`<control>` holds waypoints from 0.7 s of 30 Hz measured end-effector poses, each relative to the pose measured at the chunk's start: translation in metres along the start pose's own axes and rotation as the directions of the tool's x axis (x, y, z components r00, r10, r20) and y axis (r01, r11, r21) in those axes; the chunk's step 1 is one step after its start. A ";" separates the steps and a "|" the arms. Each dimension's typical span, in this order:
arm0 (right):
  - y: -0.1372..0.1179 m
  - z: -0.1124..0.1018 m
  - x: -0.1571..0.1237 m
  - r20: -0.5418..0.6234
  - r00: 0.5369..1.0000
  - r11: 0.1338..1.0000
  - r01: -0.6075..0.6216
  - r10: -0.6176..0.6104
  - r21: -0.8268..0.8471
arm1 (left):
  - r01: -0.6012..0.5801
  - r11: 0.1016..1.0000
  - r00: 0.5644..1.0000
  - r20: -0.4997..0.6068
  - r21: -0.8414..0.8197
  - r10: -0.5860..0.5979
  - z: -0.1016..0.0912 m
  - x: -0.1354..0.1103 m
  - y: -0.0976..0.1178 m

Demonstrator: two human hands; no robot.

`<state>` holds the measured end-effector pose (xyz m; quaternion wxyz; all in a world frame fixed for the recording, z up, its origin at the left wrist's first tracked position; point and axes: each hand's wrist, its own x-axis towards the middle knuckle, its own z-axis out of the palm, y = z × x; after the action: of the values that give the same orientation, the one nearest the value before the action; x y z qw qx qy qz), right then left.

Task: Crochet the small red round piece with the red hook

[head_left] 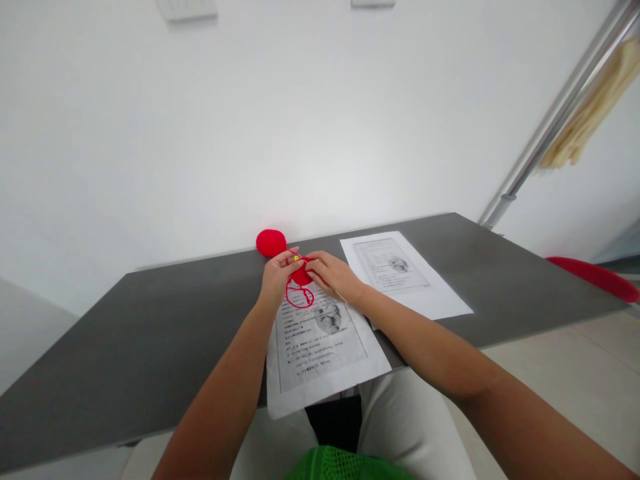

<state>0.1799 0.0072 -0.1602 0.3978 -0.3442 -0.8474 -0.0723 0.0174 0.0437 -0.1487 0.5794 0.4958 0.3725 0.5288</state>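
Note:
A small piece of red yarn work point(301, 273) is pinched between my two hands above a printed sheet point(320, 373). My left hand point(277, 273) grips its left side, with a small yellow item point(297, 258) by the fingertips. My right hand point(336, 275) is closed on the right side of the piece. A thin rod point(341, 297), like a crochet hook or knitting needle, shows under the right palm; its working end is hidden. A loose loop of red yarn point(300, 307) hangs below the piece onto the paper. Behind my left hand sits a red yarn ball point(271, 243).
The dark grey table point(165, 333) stands against a white wall. A second printed sheet point(425, 293) lies on the right; the near one overhangs the front edge. A red seat point(593, 277), a metal pole point(565, 113) and a hanging cream cloth point(595, 110) are at the far right.

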 end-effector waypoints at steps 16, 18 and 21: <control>0.010 0.001 0.001 -0.072 0.997 0.984 -0.002 0.015 0.181 | -0.217 0.839 0.976 0.101 0.499 0.192 -0.016 0.008 -0.001; 0.010 0.001 0.000 -0.058 0.998 0.978 -0.007 0.019 0.207 | -0.232 0.824 0.972 0.104 0.517 0.208 -0.017 0.009 -0.003; 0.011 0.001 -0.001 -0.051 0.998 0.970 -0.035 0.049 0.240 | -0.250 0.797 0.966 0.087 0.550 0.243 -0.018 0.010 -0.004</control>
<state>0.1864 0.0153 -0.1632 0.4616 -0.3095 -0.8308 0.0291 0.0029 0.0573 -0.1561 0.3385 0.6901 0.4390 0.4653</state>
